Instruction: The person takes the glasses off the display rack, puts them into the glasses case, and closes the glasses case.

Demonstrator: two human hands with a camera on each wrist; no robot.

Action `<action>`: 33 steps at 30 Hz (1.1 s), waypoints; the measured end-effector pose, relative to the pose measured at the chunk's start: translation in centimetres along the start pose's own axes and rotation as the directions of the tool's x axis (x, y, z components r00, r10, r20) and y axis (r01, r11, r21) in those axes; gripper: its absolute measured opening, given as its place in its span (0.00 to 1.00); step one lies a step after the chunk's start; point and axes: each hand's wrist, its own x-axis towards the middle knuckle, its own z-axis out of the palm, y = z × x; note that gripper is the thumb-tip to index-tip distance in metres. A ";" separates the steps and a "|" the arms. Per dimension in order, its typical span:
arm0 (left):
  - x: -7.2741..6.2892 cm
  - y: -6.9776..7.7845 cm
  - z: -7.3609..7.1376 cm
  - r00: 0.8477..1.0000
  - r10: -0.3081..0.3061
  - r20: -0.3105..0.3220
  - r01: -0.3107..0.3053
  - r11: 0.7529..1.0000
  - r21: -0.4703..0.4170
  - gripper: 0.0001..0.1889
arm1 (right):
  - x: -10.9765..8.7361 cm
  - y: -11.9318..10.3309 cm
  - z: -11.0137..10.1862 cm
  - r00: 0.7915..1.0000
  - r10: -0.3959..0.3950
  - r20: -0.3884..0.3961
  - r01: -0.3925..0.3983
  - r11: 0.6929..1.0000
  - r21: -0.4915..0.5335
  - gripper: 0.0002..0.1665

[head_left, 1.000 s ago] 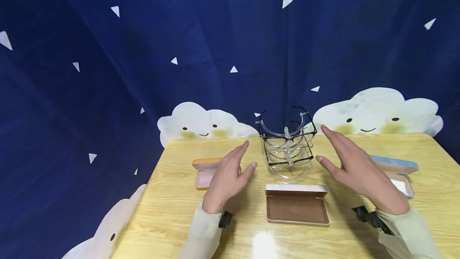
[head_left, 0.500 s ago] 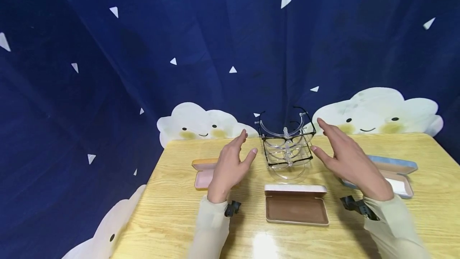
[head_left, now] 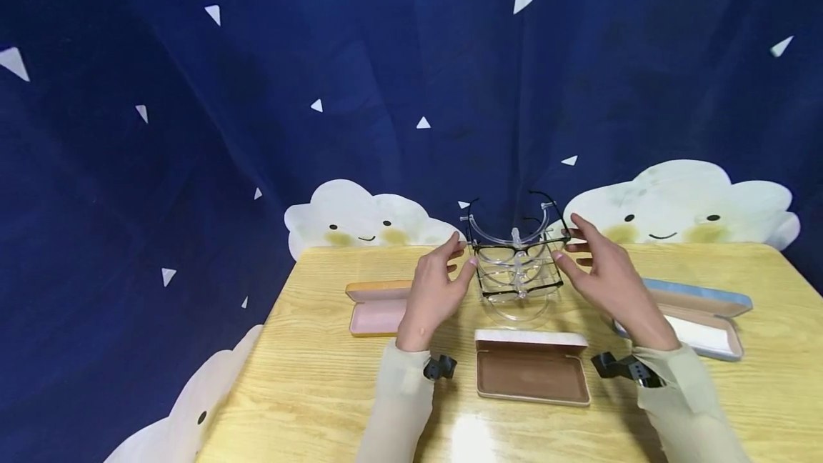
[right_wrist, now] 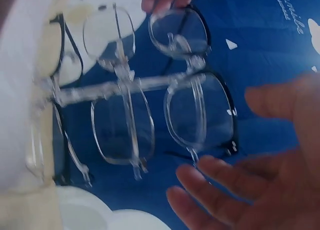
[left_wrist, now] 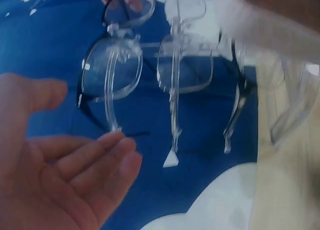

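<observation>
A clear display stand (head_left: 516, 238) holds several pairs of eyeglasses, one above another. The uppermost eyeglasses (head_left: 496, 254) have a black top rim, and a thin-rimmed pair (left_wrist: 185, 65) sits under them. Lower down is another black-rimmed pair (head_left: 521, 294). My left hand (head_left: 437, 295) is at the left side of the uppermost eyeglasses, thumb apart from the fingers. At their right side is my right hand (head_left: 614, 288), also with a gap between thumb and fingers. Both wrist views show the fingertips close to the black temples without gripping; contact is unclear.
In front of the stand lies an open eyeglass case (head_left: 532, 375) with a brown inside. An orange case (head_left: 379, 309) stands open at left. An open blue case (head_left: 704, 327) with a white cloth is at right. A dark blue curtain (head_left: 386, 56) hangs behind the table (head_left: 289, 384).
Both hands have moved inward and now flank the uppermost eyeglasses. The right hand came left, the left hand came right. The eyeglasses and cases stay in place; the view has shifted slightly.
</observation>
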 end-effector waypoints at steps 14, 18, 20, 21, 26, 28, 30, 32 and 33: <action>0.2 0.6 1.3 0.995 -0.084 -0.060 0.069 0.974 -0.214 0.23 | 0.2 -0.3 1.2 0.993 0.085 -0.083 -0.081 0.995 0.059 0.37; 0.3 0.8 1.3 0.997 -0.069 -0.041 0.058 0.974 -0.219 0.22 | 0.2 -0.3 1.1 0.993 0.084 -0.085 -0.078 0.995 0.068 0.36; 0.3 0.9 1.3 0.997 -0.069 -0.036 0.059 0.973 -0.225 0.22 | 0.2 -0.3 1.0 0.993 0.084 -0.079 -0.078 0.994 0.073 0.36; 0.3 0.9 1.3 0.997 -0.069 -0.034 0.059 0.972 -0.226 0.22 | 0.1 -0.3 1.0 0.994 0.085 -0.075 -0.080 0.994 0.075 0.36; 0.1 1.0 1.3 0.997 -0.062 -0.034 0.052 0.972 -0.229 0.22 | -0.1 -0.4 0.9 0.994 0.086 -0.070 -0.080 0.993 0.082 0.36; 0.1 1.0 1.3 0.998 -0.056 -0.035 0.047 0.972 -0.231 0.22 | -0.1 -0.4 0.9 0.994 0.084 -0.070 -0.078 0.993 0.084 0.36; 0.1 1.0 1.3 0.998 -0.050 -0.035 0.041 0.972 -0.233 0.22 | -0.1 -0.5 0.8 0.994 0.077 -0.072 -0.071 0.994 0.084 0.36; 0.0 1.1 1.2 0.999 -0.040 -0.037 0.030 0.971 -0.235 0.22 | -0.2 -0.6 0.7 0.995 0.067 -0.077 -0.061 0.995 0.085 0.36; 0.0 1.2 1.2 0.999 -0.035 -0.038 0.025 0.971 -0.236 0.22 | -0.2 -0.6 0.6 0.995 0.062 -0.081 -0.055 0.995 0.086 0.36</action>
